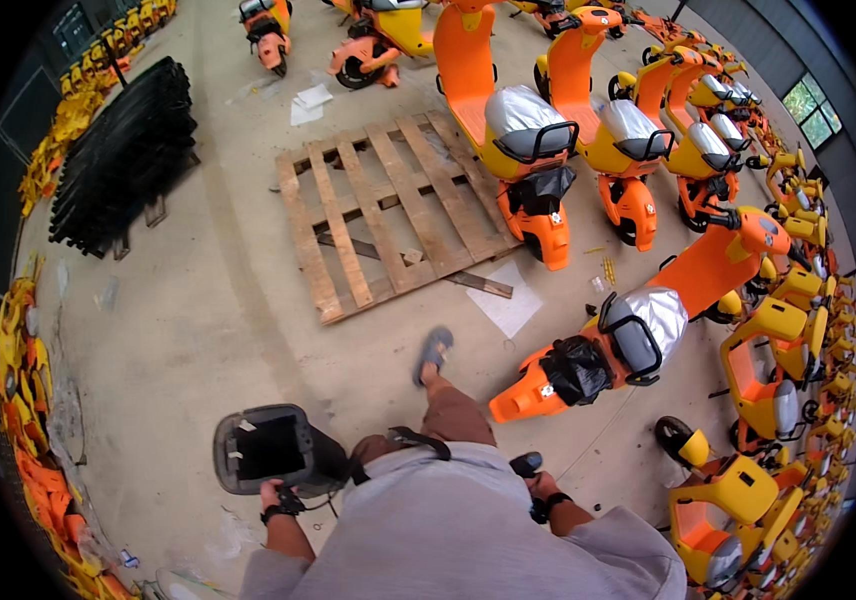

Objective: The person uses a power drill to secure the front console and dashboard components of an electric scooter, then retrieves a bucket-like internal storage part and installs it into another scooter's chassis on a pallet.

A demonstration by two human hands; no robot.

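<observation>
My left hand [273, 494] grips the near rim of a black plastic bin [323, 462]. The bin is tilted so that its dark hollow inside shows, with small white labels in it. A thin dark cord or strap hangs beside this hand. My right hand [545, 486] is at my right side, its fingers curled at a small dark rounded object [526, 464] whose kind I cannot make out. Ahead of that hand stands an orange and yellow scooter [693, 275], with silver wrap on its seat and a black plastic bag [577, 369] at its rear.
A wooden pallet [407, 192] lies on the concrete floor ahead, beside a white sheet [509, 301]. More scooters [538, 125] stand in rows ahead and to the right. Stacked black parts [128, 150] are at far left; yellow and orange panels [33, 400] line the left side.
</observation>
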